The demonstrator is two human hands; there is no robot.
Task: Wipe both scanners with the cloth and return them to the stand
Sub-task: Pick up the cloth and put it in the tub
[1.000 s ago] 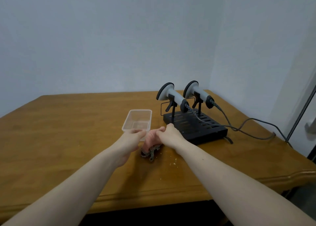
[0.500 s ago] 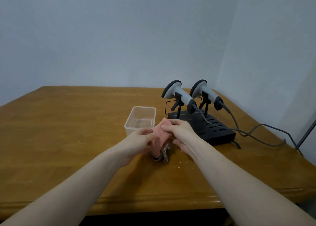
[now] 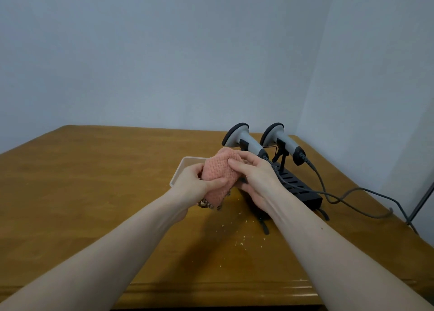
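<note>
In the head view, our only one, we hold the pink woven cloth (image 3: 219,176) just right of the frame's centre, lifted off the wooden table (image 3: 94,181). Our left hand (image 3: 195,188) grips its lower left part, thumb laid across the front and the other fingers curled behind. Our right hand (image 3: 256,176) closes on it from the right, fingers bent over the upper edge and pressing into the weave; the right thumb is hidden, so we cannot tell how it lies. A frayed checked corner hangs below the left hand.

Behind the cloth, partly covered by it, stands a clear plastic container (image 3: 180,172) on the table. To the right of centre both scanners sit on the black stand (image 3: 296,186): the left scanner (image 3: 244,141) and the right scanner (image 3: 284,141), heads up and tilted to the left, each with a grey cable (image 3: 352,193) trailing off towards the right edge. Neither is touched. Pale crumbs lie scattered on the wood below our hands.

We judge that we are readying the cloth, with no wiping begun. To do this well, we should gather it into a flat pad in one hand, the frayed corner tucked in so that it does not snag on the stand's brackets. The other hand is then free to lift the nearer scanner by its handle, minding the cable's slack so that the stand does not get dragged.
</note>
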